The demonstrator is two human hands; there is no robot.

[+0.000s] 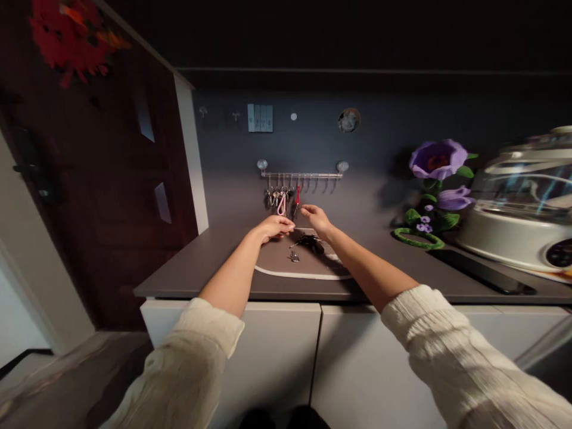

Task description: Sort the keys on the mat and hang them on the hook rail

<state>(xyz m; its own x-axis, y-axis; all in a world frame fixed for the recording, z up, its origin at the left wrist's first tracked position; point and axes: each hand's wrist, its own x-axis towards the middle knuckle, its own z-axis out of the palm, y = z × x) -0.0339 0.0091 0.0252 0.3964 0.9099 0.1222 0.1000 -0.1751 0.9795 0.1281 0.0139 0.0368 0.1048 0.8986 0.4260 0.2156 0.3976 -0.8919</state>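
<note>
A metal hook rail (308, 175) is fixed to the dark wall, with several bunches of keys (276, 195) and a pink loop strap (281, 205) hanging from its left half. Beside them a red strap (298, 195) with keys (295, 210) hangs from a hook. My right hand (316, 217) is closed, its thumb and finger pinching at these keys. Lower and to the left, my left hand (277, 226) has its fingers pressed together; what they hold, if anything, is too small to tell. Below both hands, dark keys (311, 242) and a small metal key (294, 257) lie on a mat (272, 262).
Purple artificial flowers (440, 161) with a green ring base (417, 238) stand on the counter at right. Beside them are a black phone (482, 271) and a white appliance with a clear top (513, 232). A dark door (111, 179) is at left.
</note>
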